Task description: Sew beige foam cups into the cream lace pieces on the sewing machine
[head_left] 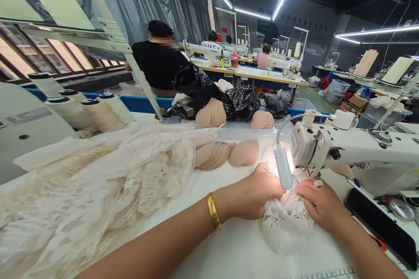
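White lace fabric (288,226) hangs toward me over the table below the needle area of a white sewing machine (347,146). My left hand (257,192), with a gold bangle at its wrist, is closed on the fabric's left side. On the right side, my right hand (322,205) pinches the same piece beside the presser foot. A grey lamp (283,168) on a bent neck lights the spot and covers part of the cloth between my hands. The stitching point itself is hard to make out.
A large heap of cream lace (98,196) covers the left of the table. Beige cups (216,155) lie stacked behind it. Thread cones (108,111) stand back left. A black phone (381,226) and a ruler (327,273) lie at the right. A person in black (159,63) sits ahead.
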Demonstrator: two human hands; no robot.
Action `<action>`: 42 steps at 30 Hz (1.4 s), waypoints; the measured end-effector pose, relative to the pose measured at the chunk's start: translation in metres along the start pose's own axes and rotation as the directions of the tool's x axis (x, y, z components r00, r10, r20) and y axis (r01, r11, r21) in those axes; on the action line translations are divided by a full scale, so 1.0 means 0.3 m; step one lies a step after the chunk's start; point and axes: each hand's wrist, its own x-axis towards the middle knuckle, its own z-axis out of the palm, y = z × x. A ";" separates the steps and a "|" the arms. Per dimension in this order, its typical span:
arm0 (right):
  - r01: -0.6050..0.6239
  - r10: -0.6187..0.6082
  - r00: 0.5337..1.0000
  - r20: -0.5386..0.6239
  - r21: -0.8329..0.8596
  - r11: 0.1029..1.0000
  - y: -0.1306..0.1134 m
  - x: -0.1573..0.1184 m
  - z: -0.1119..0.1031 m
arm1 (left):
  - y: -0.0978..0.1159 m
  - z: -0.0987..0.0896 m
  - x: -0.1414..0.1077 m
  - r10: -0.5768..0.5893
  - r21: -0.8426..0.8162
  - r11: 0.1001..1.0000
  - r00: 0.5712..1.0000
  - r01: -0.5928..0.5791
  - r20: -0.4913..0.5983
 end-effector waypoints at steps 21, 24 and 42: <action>-0.079 0.091 0.985 -0.150 0.081 0.994 -0.022 0.016 -0.034 | -0.033 0.001 -0.002 -0.032 -0.107 0.994 0.999 0.030 -0.018; -0.022 0.032 0.996 -0.089 0.111 0.994 -0.049 0.012 -0.041 | -0.017 -0.002 -0.019 -0.067 -0.064 0.996 0.998 0.066 -0.011; -0.239 0.194 0.945 0.264 0.148 0.960 -0.045 0.032 -0.096 | 0.070 -0.067 -0.047 -0.152 -0.134 0.975 0.975 0.174 0.160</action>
